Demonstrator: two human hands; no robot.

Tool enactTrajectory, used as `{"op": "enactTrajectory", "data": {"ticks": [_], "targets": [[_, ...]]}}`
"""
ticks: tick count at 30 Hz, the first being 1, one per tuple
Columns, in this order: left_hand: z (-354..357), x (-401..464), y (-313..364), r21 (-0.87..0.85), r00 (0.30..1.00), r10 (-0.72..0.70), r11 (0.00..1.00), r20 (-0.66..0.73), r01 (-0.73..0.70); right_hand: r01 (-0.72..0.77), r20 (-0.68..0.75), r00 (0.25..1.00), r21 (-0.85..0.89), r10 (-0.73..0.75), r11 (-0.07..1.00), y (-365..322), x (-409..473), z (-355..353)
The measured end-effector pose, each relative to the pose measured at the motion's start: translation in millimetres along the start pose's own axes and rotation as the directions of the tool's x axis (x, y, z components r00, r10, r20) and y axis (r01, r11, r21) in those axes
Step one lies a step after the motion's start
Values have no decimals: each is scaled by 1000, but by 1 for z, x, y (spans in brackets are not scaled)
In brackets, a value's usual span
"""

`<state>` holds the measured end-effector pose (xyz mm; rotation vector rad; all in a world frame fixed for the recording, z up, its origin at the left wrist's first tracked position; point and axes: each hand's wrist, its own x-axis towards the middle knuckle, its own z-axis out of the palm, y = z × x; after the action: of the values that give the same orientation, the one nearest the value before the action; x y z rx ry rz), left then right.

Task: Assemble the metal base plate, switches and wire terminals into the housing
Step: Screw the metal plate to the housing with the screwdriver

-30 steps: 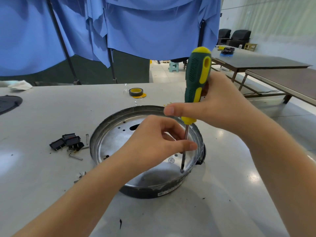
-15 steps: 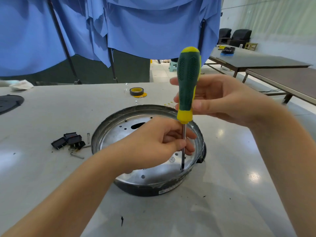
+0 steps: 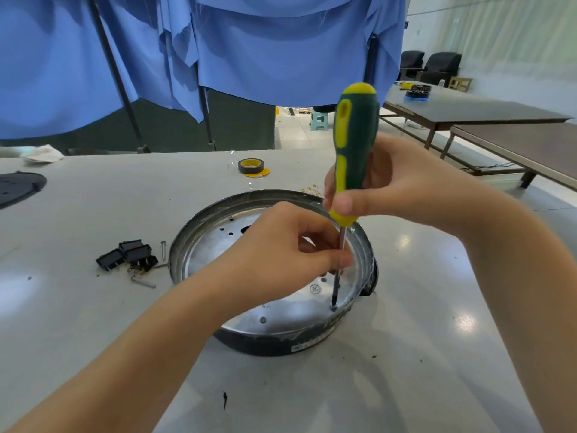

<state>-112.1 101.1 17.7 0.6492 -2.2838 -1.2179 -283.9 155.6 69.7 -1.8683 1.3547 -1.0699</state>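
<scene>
Your screwdriver (image 3: 352,151) has swung upright at frame centre, right hand (image 3: 402,185) gripping its handle, left hand (image 3: 281,248) pinching the shaft above the metal base plate (image 3: 218,248).

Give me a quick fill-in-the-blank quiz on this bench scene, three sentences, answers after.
1. The right hand grips the screwdriver by its green and ____ handle.
2. The left hand pinches the screwdriver's ____.
3. The black switches lie on the table, to the ____ of the housing.

Answers: yellow; shaft; left
</scene>
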Motion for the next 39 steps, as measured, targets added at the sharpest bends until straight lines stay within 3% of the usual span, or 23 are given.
{"op": "enactTrajectory", "data": {"ticks": [4,6,11,16,19,21,23,28,32,39], "targets": [[-4,1,-2,-12,997,-18,1000,75,19,-47,157,988,348,-9,936,8,-3,-12],[-3,0,-3,-25,993,-15,1000,113,18,-39,191,981,385,-38,922,11,-3,-13],[-4,-1,-2,-66,990,10,998,141,0,19,23,999,197,-24,980,7,-1,-7],[2,0,-1,-8,999,12,1000,-34,-13,44,-121,991,-84,-54,995,-1,3,9],[2,0,-2,-5,998,20,1000,-65,-20,36,-132,990,-147,-56,988,-3,5,13],[0,1,-3,-10,999,17,1000,-45,-18,-4,-66,998,-56,0,998,0,4,8],[-1,1,-2,-55,1000,-8,998,16,9,-52,49,998,148,45,988,5,1,0],[-4,0,-3,-135,989,-22,990,149,42,-52,244,969,384,-48,922,13,-2,-11],[-2,-1,-3,-132,985,-5,991,173,28,-15,158,987,329,-39,944,14,-3,-12],[3,0,-4,-75,1000,-5,997,5,5,18,8,1000,30,-18,999,3,1,2]]}}
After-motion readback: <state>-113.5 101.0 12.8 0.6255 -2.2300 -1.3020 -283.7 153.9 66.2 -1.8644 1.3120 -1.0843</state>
